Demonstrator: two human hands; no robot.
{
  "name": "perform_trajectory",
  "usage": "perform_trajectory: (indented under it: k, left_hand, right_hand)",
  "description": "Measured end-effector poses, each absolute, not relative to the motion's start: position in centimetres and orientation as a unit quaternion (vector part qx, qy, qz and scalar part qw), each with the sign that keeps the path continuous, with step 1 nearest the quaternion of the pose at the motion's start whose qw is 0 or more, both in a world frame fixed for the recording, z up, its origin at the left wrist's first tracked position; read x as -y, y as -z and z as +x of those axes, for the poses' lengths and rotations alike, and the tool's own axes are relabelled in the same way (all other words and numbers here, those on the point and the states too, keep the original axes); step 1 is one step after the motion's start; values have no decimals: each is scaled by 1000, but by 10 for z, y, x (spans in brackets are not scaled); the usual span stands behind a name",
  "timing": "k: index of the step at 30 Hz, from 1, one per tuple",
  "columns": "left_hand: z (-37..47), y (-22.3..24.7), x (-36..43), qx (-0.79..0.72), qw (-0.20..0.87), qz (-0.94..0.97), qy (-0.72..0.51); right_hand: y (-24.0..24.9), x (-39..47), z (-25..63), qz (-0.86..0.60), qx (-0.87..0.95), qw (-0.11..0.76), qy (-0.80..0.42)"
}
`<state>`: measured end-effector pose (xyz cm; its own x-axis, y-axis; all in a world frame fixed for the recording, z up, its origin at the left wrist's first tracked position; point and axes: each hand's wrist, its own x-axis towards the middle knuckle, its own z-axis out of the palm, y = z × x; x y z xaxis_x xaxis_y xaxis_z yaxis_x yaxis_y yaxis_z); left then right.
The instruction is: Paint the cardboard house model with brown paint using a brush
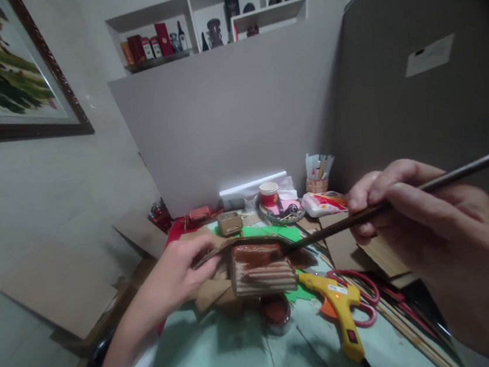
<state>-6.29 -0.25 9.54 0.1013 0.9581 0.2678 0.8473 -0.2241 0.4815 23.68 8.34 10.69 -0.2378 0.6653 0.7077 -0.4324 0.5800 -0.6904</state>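
My left hand [188, 270] is closed on the left edge of a cardboard model [265, 284]. The model has a ridged, corrugated face, partly coated in reddish-brown paint along its upper portion. In my right hand [429, 221] a long dark paintbrush [338, 230] is pinched between thumb and fingers. Its tip meets the painted part of the model. Below the model stands a small round jar [276, 312] holding reddish-brown paint. The far side of the model and some left fingertips are hidden.
A yellow glue gun [342, 305] lies right of the jar, beside red-handled scissors [365, 293] and thin wooden sticks [402, 330]. Behind are a small cardboard box [230, 224], a red paper cup [269, 194] on a tray, and a holder with sticks [317, 182]. Grey boards [237, 119] enclose the back.
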Motion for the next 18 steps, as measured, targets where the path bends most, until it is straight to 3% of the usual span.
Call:
perform_trajectory:
  k: [18]
  left_hand:
    - [-60,-97,5,-603,111,739,-278]
  right_hand:
    - [-105,-74,235,-139,681,607,-385]
